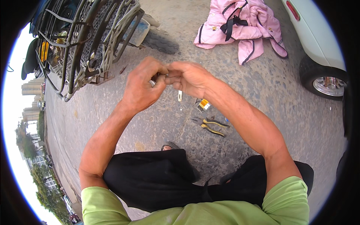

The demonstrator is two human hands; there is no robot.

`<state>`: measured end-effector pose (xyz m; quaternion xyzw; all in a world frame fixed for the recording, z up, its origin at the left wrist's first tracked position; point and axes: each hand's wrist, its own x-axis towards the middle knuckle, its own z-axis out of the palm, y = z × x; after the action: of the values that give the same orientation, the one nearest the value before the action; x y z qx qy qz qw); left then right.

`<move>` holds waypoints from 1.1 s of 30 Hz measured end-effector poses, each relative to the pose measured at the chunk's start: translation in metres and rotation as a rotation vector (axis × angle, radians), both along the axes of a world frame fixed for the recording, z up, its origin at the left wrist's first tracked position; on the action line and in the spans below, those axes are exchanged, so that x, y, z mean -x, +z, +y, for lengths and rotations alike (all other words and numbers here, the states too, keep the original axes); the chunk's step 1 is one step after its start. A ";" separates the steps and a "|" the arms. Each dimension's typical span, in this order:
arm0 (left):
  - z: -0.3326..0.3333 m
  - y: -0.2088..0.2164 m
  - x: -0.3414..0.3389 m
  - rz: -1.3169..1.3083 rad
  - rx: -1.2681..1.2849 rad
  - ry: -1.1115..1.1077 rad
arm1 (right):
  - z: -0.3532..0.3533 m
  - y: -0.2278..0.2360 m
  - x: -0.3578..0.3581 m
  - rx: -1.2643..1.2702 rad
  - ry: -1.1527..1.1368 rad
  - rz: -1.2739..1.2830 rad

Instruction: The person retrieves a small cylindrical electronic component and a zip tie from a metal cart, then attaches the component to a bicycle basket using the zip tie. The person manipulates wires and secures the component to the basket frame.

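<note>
Reference point: pliers (205, 121) with yellow-and-black handles, on the pavement (180, 131), handle ends pointing right.

Step in hand, my read: fine two-handed fiddling with a small silvery piece (152, 83). It's in the left hand (144, 84), up off the ground, beyond and left of the pliers. Left fingers are curled in tight around it, only a glint showing. Right hand (191, 77) meets the left at the fingertips, its index finger and thumb drawn close, other fingers loosely bent. Can't tell if the right fingers pinch part of the piece or just touch the left ones; knuckles block the contact.

Next move, I'd judge, calls for a steady left hold and small right fingertip motion, no arm swing. Drop risk looks real, piece is tiny.

Around: yellow-and-white small box (203, 105) just beyond the pliers. Pale flat strip (180, 96) beyond and left of them, below the hands in view. Pink quilted cloth (243, 32) well beyond. Wire-caged cart (86, 41) far left and beyond; white vehicle (318, 33) far right and beyond.

In the way: right forearm (243, 116) passes just right of the pliers, so a right-hand grab means folding that arm back. Nothing blocks the pliers from above.
</note>
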<state>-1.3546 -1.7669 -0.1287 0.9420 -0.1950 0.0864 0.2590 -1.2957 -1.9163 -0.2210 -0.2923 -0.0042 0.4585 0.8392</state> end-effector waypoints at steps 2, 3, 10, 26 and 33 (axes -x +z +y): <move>-0.002 0.001 0.001 0.027 0.016 0.029 | 0.000 0.000 0.000 -0.004 -0.002 0.005; -0.002 0.002 0.001 0.045 0.022 0.050 | 0.000 0.001 0.000 -0.008 -0.001 0.008; -0.001 0.005 0.002 0.101 0.009 0.091 | -0.003 0.002 0.001 -0.010 0.003 -0.003; 0.005 0.007 0.002 0.121 0.059 0.181 | -0.005 -0.001 -0.003 -0.045 0.008 -0.021; 0.007 0.007 0.001 0.181 0.144 0.268 | -0.007 -0.002 -0.006 -0.127 0.054 -0.075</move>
<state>-1.3556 -1.7597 -0.1221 0.9426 -0.0369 0.0486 0.3283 -1.2895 -1.9235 -0.2232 -0.2556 -0.0727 0.4687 0.8425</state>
